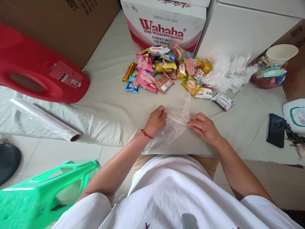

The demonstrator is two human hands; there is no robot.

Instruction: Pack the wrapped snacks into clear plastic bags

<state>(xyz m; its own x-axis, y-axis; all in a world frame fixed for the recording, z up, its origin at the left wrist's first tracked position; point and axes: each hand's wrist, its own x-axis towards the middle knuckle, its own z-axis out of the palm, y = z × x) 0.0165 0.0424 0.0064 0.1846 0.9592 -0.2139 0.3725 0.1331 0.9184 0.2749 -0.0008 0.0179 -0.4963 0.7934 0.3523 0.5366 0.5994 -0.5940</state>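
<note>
Clear plastic bag [175, 125] pinched between left hand [156, 121] and right hand [203, 127].

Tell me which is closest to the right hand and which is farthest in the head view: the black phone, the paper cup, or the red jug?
From the right hand, which pinches a clear plastic bag:
1. Black phone, lying flat to its right on the cloth.
2. Paper cup, farther back at the right.
3. Red jug, on its side far across at the left.
</note>
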